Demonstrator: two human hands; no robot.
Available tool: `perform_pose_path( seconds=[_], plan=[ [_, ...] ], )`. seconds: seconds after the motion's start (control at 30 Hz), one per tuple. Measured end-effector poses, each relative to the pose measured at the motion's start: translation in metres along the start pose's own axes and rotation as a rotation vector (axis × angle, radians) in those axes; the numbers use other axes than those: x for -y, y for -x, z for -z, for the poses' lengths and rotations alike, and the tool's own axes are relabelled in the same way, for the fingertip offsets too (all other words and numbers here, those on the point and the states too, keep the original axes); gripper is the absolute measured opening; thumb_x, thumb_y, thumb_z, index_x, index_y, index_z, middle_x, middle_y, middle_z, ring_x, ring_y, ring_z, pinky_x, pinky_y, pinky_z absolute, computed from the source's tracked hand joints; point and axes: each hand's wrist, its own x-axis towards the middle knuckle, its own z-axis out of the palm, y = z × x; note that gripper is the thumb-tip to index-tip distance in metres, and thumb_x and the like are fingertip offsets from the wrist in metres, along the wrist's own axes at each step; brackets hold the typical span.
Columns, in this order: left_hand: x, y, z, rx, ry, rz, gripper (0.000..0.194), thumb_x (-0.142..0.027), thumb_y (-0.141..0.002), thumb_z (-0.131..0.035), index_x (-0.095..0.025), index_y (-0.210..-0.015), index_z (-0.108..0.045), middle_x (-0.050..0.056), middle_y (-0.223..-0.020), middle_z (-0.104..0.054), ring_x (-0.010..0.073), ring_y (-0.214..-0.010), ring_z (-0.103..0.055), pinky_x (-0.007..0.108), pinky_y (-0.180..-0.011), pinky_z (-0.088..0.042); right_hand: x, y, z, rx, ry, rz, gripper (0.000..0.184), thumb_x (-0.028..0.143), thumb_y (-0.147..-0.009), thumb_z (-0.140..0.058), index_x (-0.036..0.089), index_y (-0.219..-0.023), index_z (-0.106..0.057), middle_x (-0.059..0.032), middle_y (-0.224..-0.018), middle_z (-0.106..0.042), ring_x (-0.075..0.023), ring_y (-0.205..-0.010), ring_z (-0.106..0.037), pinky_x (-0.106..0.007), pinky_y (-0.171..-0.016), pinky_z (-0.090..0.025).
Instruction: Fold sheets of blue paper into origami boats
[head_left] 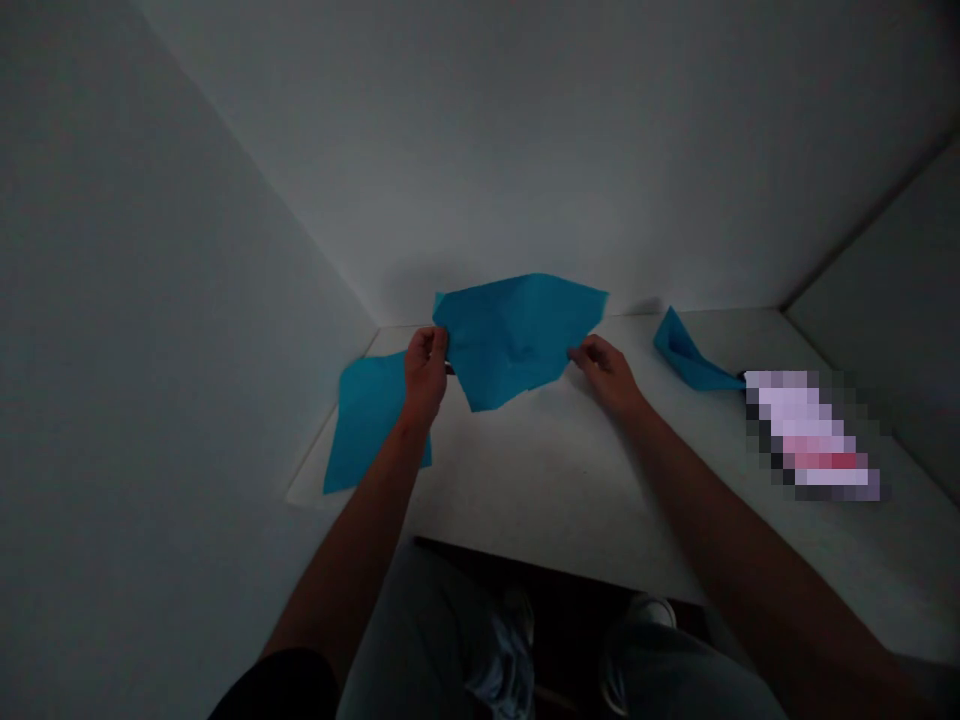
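A thin blue sheet (517, 340), creased and lifted off the table, hangs between my two hands. My left hand (426, 375) pinches its left edge, and my right hand (606, 375) holds its lower right edge at the fingertips. Beneath my left forearm, a second blue sheet (367, 425) lies flat on the white table (570, 480), partly hidden by that arm. Further right, past my right hand, a third blue piece (686, 355) lies bunched and folded, out of reach of my fingers.
A pixelated, unreadable patch (810, 435) covers something at the table's right, touching the bunched blue piece. White walls (525, 150) rise behind and beside the table. Below its near edge, my legs and shoes (637, 640) show.
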Motion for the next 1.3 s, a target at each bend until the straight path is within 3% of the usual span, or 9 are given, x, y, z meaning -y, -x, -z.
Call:
perform_pose_path(
  seconds=[0.27, 0.37, 0.53, 0.67, 0.87, 1.0, 1.13, 1.2, 1.3],
  plan=[
    [0.013, 0.013, 0.090, -0.185, -0.248, 0.083, 0.036, -0.057, -0.093, -0.068, -0.021, -0.089, -0.064, 0.003, -0.082, -0.063, 0.0173, -0.077, -0.059, 0.027, -0.068, -0.050, 0.007, 0.002, -0.004, -0.035, -0.018, -0.022, 0.033, 0.057, -0.089, -0.067, 0.026, -0.085, -0.059, -0.0007, -0.079, -0.063, -0.0195, -0.075, -0.055, -0.035, -0.074, -0.045],
    [0.020, 0.021, 0.133, -0.353, -0.316, 0.115, 0.035, -0.055, -0.093, -0.064, -0.020, -0.090, -0.059, 0.002, -0.085, -0.061, 0.0161, -0.080, -0.059, 0.026, -0.070, -0.051, 0.006, 0.002, -0.005, -0.036, 0.031, -0.017, 0.034, 0.060, -0.090, -0.066, 0.025, -0.090, -0.063, -0.0027, -0.083, -0.068, -0.0201, -0.076, -0.057, -0.035, -0.074, -0.046],
    [0.025, 0.049, 0.181, -0.579, -0.156, 0.297, 0.026, -0.045, -0.094, -0.059, -0.023, -0.092, -0.044, -0.002, -0.083, -0.055, 0.0125, -0.073, -0.062, 0.026, -0.067, -0.055, -0.001, 0.000, -0.003, 0.000, 0.060, -0.038, 0.035, 0.060, -0.091, -0.067, 0.025, -0.088, -0.065, -0.0019, -0.078, -0.065, -0.0197, -0.072, -0.055, -0.036, -0.072, -0.046],
    [0.025, 0.082, 0.189, -0.563, 0.005, 0.443, 0.027, -0.029, -0.089, -0.067, -0.024, -0.094, -0.041, -0.001, -0.089, -0.059, 0.0142, -0.073, -0.072, 0.031, -0.070, -0.063, -0.003, -0.002, -0.001, -0.012, 0.061, -0.046, 0.034, 0.059, -0.093, -0.066, 0.026, -0.089, -0.066, -0.0018, -0.077, -0.064, -0.0197, -0.069, -0.055, -0.037, -0.071, -0.047],
    [0.026, 0.132, 0.176, -0.539, -0.003, 0.511, 0.037, -0.023, -0.086, -0.072, -0.026, -0.097, -0.037, 0.002, -0.096, -0.062, 0.0179, -0.076, -0.075, 0.036, -0.071, -0.065, -0.001, -0.002, 0.001, -0.023, 0.083, -0.048, 0.035, 0.062, -0.092, -0.067, 0.027, -0.087, -0.066, -0.0026, -0.076, -0.064, -0.0215, -0.069, -0.056, -0.039, -0.069, -0.048],
    [0.022, 0.163, 0.177, -0.530, -0.362, 0.152, 0.048, -0.033, -0.078, -0.082, -0.028, -0.096, -0.038, -0.002, -0.092, -0.053, 0.0153, -0.071, -0.063, 0.032, -0.066, -0.057, -0.003, -0.002, 0.000, -0.016, 0.075, -0.048, 0.035, 0.063, -0.092, -0.067, 0.028, -0.088, -0.067, -0.0027, -0.076, -0.064, -0.0214, -0.068, -0.056, -0.039, -0.067, -0.047],
    [0.018, 0.134, 0.194, -0.380, -0.654, -0.218, 0.025, -0.037, -0.088, -0.071, -0.026, -0.093, -0.049, -0.001, -0.086, -0.054, 0.0185, -0.079, -0.058, 0.037, -0.085, -0.055, -0.004, -0.002, 0.000, -0.042, 0.055, -0.066, 0.035, 0.062, -0.090, -0.069, 0.027, -0.090, -0.066, -0.0028, -0.079, -0.065, -0.0213, -0.070, -0.056, -0.038, -0.066, -0.047],
    [0.021, 0.092, 0.199, -0.255, -0.706, -0.184, 0.017, -0.042, -0.095, -0.060, -0.025, -0.098, -0.058, 0.006, -0.096, -0.064, 0.0224, -0.093, -0.065, 0.040, -0.095, -0.055, -0.003, -0.002, -0.001, -0.060, 0.046, -0.069, 0.034, 0.061, -0.089, -0.070, 0.027, -0.092, -0.065, -0.0029, -0.081, -0.065, -0.0217, -0.072, -0.058, -0.038, -0.068, -0.048],
    [0.036, 0.025, 0.194, -0.136, -0.827, -0.016, 0.039, -0.048, -0.095, -0.055, -0.018, -0.119, -0.062, 0.019, -0.127, -0.069, 0.0311, -0.122, -0.065, 0.048, -0.109, -0.051, 0.001, -0.001, 0.000, -0.051, 0.056, -0.072, 0.033, 0.060, -0.089, -0.070, 0.027, -0.092, -0.065, -0.0035, -0.081, -0.065, -0.0221, -0.074, -0.058, -0.037, -0.069, -0.048]
  ],
)
